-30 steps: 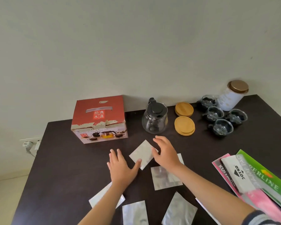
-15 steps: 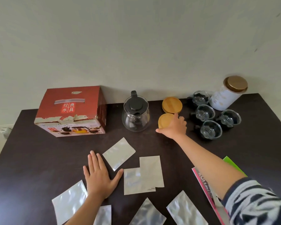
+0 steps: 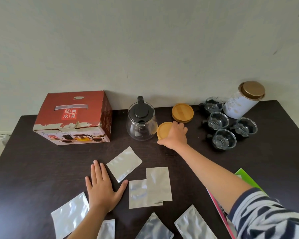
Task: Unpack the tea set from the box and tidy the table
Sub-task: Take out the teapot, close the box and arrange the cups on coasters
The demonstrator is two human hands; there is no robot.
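Right hand has left the silver pouches and now reaches across the table to the near bamboo coaster stack, fingers curled over its top and thumb at the front edge — a grip, apparently. Left hand stays flat, fingers spread, on bare table beside a silver pouch. Judgement: tidying has shifted from pouches to coasters. Coaster stack is a round disc lying flat (no long axis, no heading), touching or just beside the glass teapot, whose spout faces the viewer.
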